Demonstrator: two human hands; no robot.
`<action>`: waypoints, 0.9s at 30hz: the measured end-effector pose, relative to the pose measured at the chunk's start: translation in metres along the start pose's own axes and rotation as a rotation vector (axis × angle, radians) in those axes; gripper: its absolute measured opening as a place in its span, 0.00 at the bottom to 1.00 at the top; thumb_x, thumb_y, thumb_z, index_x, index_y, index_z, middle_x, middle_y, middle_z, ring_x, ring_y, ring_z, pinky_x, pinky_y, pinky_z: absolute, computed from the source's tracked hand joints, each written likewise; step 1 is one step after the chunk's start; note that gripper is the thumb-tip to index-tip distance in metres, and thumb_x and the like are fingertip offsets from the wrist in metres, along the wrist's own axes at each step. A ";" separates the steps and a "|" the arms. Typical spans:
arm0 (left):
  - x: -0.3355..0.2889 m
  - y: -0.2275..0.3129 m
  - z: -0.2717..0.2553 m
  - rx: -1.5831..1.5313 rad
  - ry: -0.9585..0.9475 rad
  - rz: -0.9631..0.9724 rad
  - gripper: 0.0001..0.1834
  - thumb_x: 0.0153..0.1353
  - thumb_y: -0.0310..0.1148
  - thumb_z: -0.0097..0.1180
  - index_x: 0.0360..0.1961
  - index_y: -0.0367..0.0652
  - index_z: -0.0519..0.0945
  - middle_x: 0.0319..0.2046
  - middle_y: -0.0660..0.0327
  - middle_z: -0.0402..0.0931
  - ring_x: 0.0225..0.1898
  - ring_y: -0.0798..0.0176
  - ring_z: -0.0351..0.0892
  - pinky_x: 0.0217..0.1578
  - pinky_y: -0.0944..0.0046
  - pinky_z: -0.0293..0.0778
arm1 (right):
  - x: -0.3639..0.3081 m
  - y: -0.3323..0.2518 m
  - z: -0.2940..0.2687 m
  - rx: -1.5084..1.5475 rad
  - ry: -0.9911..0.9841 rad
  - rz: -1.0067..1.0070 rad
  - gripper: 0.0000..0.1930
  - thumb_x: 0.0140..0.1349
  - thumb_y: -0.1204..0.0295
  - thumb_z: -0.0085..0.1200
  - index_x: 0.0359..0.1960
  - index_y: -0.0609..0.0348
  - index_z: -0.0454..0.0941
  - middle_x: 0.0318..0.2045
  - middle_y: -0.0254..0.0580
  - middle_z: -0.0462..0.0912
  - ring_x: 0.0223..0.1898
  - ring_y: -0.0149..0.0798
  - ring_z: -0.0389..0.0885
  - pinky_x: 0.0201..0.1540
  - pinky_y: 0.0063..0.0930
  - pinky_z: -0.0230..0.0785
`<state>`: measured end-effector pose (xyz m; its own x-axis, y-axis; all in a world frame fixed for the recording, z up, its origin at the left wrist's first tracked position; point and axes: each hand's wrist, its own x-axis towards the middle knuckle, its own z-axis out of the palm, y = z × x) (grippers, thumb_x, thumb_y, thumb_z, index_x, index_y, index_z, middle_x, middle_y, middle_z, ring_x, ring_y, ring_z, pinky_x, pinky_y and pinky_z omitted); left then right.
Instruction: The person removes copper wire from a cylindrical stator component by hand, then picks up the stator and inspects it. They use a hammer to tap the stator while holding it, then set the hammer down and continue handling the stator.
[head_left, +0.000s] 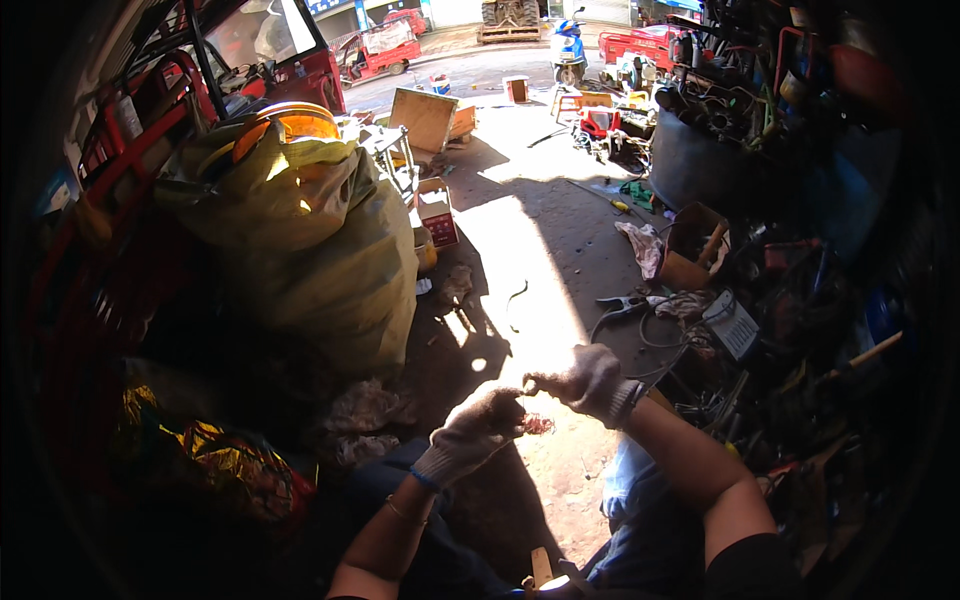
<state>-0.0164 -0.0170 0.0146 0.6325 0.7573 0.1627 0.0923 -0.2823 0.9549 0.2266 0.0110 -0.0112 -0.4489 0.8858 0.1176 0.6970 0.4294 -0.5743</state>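
Both my hands wear grey knit work gloves and meet in front of my knees, over the sunlit strip of floor. My left hand (480, 425) is closed, its fingers curled at the edge of a small tangle of thin reddish wire (539, 424). Slightly higher and to the right, my right hand (592, 384) pinches, its fingertips close to the left ones. What sits in that pinch is too small and glare-washed to make out. Below the hands are my knees in blue jeans, with a piece of light wood (541, 567) between them.
A bulging olive sack (330, 270) stands at the left, with a red vehicle (285, 80) behind it. On the right lie clamps with a cable (622, 303), a rusty open container (692, 250), a white labelled box (731, 325) and scattered metal parts. A large drum (695, 165) stands beyond.
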 end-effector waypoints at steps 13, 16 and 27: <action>0.005 -0.020 0.010 0.416 0.289 0.097 0.20 0.60 0.24 0.64 0.53 0.41 0.76 0.30 0.60 0.81 0.32 0.64 0.82 0.37 0.64 0.80 | -0.010 -0.044 -0.018 -0.446 0.076 -0.370 0.11 0.67 0.58 0.50 0.36 0.44 0.83 0.21 0.30 0.81 0.22 0.35 0.82 0.29 0.35 0.78; 0.008 -0.004 0.003 0.494 -0.057 -0.185 0.21 0.62 0.24 0.62 0.56 0.41 0.74 0.37 0.61 0.81 0.39 0.69 0.81 0.43 0.67 0.78 | -0.002 -0.038 -0.028 -0.227 0.055 -0.255 0.05 0.61 0.64 0.57 0.38 0.44 0.80 0.23 0.36 0.81 0.25 0.42 0.83 0.26 0.36 0.75; 0.001 -0.011 -0.033 0.747 0.384 0.399 0.27 0.67 0.23 0.57 0.65 0.34 0.65 0.52 0.52 0.76 0.46 0.59 0.83 0.50 0.63 0.82 | -0.005 -0.041 0.048 0.565 -0.231 0.288 0.19 0.74 0.64 0.44 0.63 0.55 0.70 0.56 0.48 0.75 0.56 0.42 0.75 0.58 0.33 0.68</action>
<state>-0.0415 0.0063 0.0123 0.4383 0.6280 0.6430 0.4786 -0.7686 0.4244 0.1736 -0.0192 -0.0276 -0.4406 0.8639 -0.2439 0.4354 -0.0320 -0.8997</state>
